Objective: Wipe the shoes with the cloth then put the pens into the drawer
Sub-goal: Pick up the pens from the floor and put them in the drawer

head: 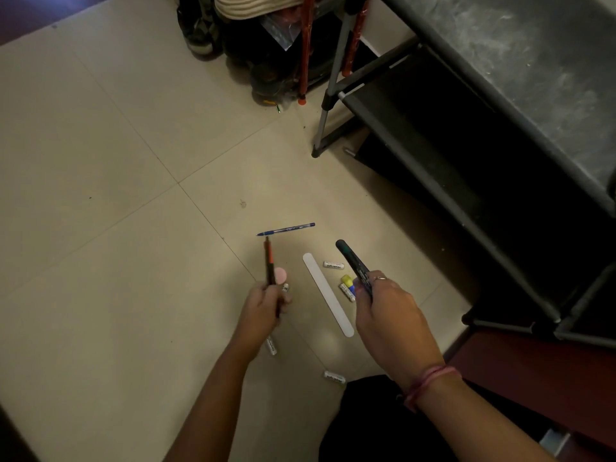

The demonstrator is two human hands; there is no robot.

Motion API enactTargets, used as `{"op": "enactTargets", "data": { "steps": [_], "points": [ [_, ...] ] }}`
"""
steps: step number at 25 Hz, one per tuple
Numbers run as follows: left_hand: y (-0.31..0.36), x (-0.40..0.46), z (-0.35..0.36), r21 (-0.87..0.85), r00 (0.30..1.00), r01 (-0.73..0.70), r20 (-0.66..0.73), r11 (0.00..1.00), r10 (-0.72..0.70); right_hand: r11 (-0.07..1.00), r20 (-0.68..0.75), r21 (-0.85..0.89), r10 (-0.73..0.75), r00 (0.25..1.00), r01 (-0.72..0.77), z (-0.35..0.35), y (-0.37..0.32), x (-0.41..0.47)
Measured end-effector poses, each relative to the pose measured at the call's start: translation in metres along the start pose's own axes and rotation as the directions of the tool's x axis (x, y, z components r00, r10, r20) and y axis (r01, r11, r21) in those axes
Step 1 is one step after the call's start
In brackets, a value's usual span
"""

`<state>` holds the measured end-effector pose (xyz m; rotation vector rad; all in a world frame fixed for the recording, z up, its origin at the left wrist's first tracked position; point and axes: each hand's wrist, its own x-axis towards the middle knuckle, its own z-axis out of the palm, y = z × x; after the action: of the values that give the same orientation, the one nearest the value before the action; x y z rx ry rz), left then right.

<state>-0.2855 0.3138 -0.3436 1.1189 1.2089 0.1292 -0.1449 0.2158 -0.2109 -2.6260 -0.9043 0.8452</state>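
A slim orange-and-black pen stands gripped in the left hand, whose fingers close around its lower end, while the right hand clasps a thick black marker pen. Beyond both sets of fingers, a blue ballpoint pen lies on the tiled floor; between them rests a flat white strip.

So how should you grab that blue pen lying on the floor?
Pinch the blue pen around the middle of its thin barrel, coming straight down from above. It lies flat on the tiled floor with open space along both long sides. Both hands already hold pens, so one would probably need freeing first.
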Motion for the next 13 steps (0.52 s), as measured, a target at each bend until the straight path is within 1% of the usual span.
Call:
{"op": "enactTargets", "data": {
  "steps": [1,3,5,6,9,10,11,12,13],
  "points": [
    [0.022,-0.021,0.012,-0.064,0.990,-0.028,0.139,0.998,0.037,0.998,-0.012,0.067,0.007,1.000,-0.006,-0.002,-0.003,-0.001],
    [0.060,-0.061,0.033,-0.070,0.927,-0.084,0.361,0.994,0.104,0.981,-0.039,0.196,-0.010,0.999,0.018,-0.004,-0.007,-0.004],
    [0.084,-0.088,0.045,-0.026,0.845,-0.125,0.521,0.992,0.120,0.953,-0.055,0.302,0.014,0.998,0.003,-0.008,-0.010,-0.004],
    [0.091,-0.093,0.049,-0.011,0.806,-0.131,0.581,0.991,0.113,0.949,-0.051,0.315,0.044,0.998,-0.025,-0.009,-0.009,-0.003],
    [0.100,-0.086,0.049,0.046,0.688,-0.046,0.726,0.998,-0.002,0.968,-0.058,0.239,0.097,0.994,-0.081,-0.009,-0.002,0.000],
    [0.103,-0.075,0.046,0.089,0.642,-0.022,0.765,0.996,-0.054,0.974,-0.078,0.211,0.100,0.992,-0.082,-0.008,0.000,0.002],
    [0.105,-0.061,0.041,0.162,0.599,-0.033,0.793,0.986,-0.110,0.978,-0.104,0.190,0.101,0.989,-0.080,-0.008,0.001,0.003],
    [0.105,-0.042,0.034,0.253,0.582,-0.080,0.797,0.964,-0.161,0.982,-0.125,0.170,0.104,0.987,-0.082,-0.009,0.001,0.004],
    [0.102,-0.018,0.027,0.352,0.613,-0.139,0.764,0.926,-0.198,0.986,-0.133,0.140,0.106,0.985,-0.088,-0.010,0.002,0.004]
  ]
}}
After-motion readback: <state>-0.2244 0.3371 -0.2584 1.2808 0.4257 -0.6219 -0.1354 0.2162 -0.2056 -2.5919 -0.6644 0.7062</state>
